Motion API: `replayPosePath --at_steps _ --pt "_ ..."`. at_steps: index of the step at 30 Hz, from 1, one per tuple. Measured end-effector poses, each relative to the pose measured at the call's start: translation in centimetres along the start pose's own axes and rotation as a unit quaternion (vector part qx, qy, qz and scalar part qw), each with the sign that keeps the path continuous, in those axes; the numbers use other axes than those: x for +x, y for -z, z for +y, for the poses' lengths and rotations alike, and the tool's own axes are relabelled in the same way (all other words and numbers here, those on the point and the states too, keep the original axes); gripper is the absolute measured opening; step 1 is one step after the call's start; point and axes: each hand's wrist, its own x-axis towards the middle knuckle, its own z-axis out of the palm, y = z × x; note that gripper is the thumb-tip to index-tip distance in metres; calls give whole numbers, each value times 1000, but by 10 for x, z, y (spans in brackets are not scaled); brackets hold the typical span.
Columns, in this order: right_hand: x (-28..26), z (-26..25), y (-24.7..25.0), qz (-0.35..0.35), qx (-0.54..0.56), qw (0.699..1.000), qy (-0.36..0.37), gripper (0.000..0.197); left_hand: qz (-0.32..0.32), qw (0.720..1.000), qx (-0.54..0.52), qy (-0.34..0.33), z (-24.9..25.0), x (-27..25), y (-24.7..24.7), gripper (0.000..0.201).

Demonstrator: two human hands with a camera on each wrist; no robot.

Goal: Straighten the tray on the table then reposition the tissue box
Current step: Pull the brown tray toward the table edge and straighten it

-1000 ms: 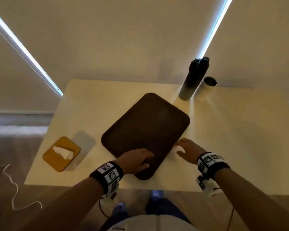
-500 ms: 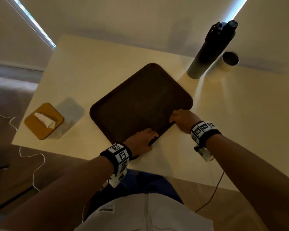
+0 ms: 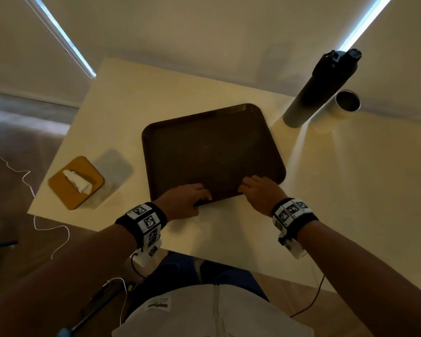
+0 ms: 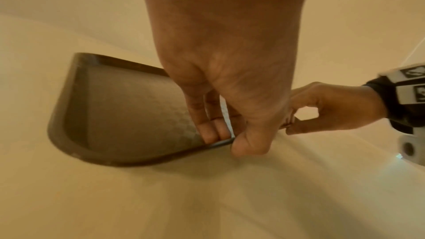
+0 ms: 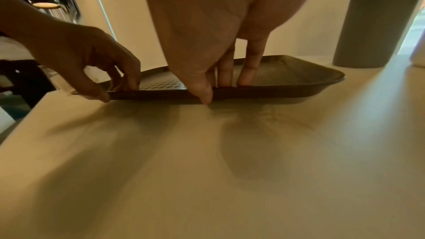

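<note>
Pinching tray point(image 3: 212, 152) near rim, both hands

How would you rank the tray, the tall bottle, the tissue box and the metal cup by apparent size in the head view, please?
1. tray
2. tall bottle
3. tissue box
4. metal cup

The wide-angle lens may skew the bottle and box comparison.

tray point(image 3: 204, 147) lying mid table point(image 3: 350, 190) | tissue box point(image 3: 75, 182) sitting left | bottle point(image 3: 321, 88) + cup point(image 3: 348, 103) standing behind-right
</note>
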Motion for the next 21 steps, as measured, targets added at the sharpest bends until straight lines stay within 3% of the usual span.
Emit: replayPosePath --at_steps 10,21 --pt "55 -54 -3 5 67 991 -112 32 -4 997 78 16 -65 -1 57 46" --pt "97 -67 10 -21 147 963 -224 36 32 998 -21 44 -116 10 89 45"
